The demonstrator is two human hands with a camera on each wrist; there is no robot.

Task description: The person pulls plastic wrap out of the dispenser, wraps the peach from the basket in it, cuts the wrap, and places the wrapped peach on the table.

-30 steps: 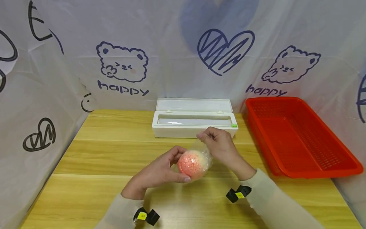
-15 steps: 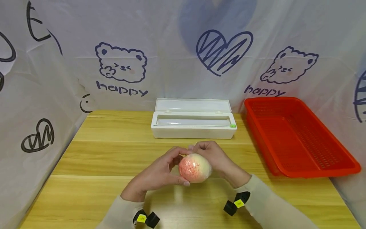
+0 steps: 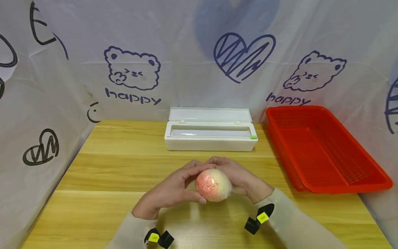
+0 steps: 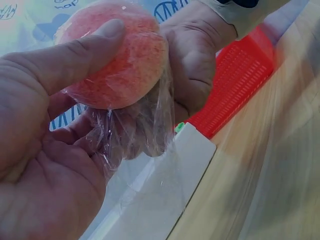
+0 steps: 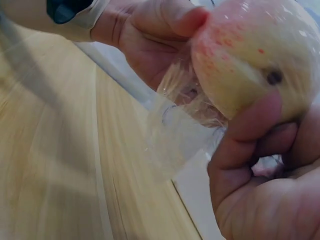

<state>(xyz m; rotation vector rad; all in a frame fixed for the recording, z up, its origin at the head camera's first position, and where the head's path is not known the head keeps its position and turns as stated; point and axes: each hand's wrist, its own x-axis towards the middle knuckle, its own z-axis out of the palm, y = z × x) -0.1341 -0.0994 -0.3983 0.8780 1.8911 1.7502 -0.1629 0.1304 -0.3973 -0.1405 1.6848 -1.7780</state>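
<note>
A pink and cream peach [image 3: 214, 185] is held above the table, with clear film drawn tight over its front. My left hand [image 3: 171, 186] grips its left side, the thumb [image 4: 95, 50] lying across the pink skin in the left wrist view. On the far right side, my right hand [image 3: 240, 178] has its fingers curled against the peach [image 5: 260, 55]. Loose film [image 4: 145, 185] hangs under the fruit between both hands, crumpled near the fingers. A small dark hollow shows on the cream side in the right wrist view.
Behind the hands, a long white box [image 3: 211, 144] with its lid raised holds a roll [image 3: 211, 133]. A red perforated basket [image 3: 317, 148] stands at the right of the wooden table [image 3: 102, 173]. Printed white cloth hangs behind and at the sides.
My right hand has come down from above the peach to its far right side, and the film it pulled up now lies behind the fruit. My left hand keeps its grip.
</note>
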